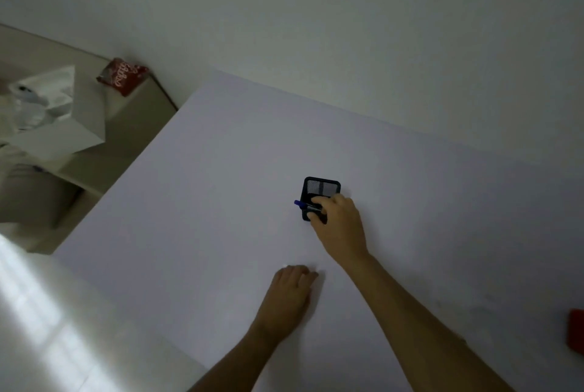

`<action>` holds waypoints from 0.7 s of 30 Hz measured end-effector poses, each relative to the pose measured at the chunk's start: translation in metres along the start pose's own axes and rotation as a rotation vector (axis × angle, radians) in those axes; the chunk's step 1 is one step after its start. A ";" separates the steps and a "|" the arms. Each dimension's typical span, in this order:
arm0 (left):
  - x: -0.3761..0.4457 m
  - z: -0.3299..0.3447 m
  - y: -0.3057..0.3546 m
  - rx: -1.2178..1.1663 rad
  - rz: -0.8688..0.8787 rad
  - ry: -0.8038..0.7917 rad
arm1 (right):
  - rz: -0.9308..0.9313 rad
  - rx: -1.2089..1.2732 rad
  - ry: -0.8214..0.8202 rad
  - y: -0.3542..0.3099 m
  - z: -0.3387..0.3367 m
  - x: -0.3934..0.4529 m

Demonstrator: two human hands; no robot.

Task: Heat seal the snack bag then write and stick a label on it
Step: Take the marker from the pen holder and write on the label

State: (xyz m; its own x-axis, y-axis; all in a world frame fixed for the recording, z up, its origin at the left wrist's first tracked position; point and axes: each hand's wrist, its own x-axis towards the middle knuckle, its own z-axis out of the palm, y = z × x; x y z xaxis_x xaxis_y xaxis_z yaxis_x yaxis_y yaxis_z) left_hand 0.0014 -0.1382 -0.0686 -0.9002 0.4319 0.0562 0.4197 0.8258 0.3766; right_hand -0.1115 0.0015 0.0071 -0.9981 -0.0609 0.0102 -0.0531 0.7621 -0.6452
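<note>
Dim, underexposed frame with a grey-blue cast; the brightest patch is a washed-out glare band on the floor at lower left, so light comes from that side. Soft faint shadows sit beside both hands on the bench. Overall soft and slightly blurred, compression smear on the wall, wide-angle tilt bending the edges.

plain white wall behind a white table. beige shelf unit at left. pale floor catches bright light.
</note>
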 end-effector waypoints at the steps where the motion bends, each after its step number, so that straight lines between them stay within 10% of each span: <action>1: 0.007 0.000 -0.008 0.000 -0.020 -0.013 | 0.000 -0.026 -0.018 -0.002 0.006 0.006; 21: 0.030 -0.005 -0.072 0.016 -0.084 -0.181 | 0.015 -0.050 -0.011 -0.013 0.034 0.026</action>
State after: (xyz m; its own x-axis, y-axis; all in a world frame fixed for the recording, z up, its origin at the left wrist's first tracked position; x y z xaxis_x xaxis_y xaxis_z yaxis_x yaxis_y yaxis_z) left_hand -0.0567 -0.1867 -0.0895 -0.8972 0.4181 -0.1423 0.3472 0.8669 0.3578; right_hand -0.1356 -0.0315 -0.0101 -0.9984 -0.0560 -0.0073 -0.0401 0.7943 -0.6061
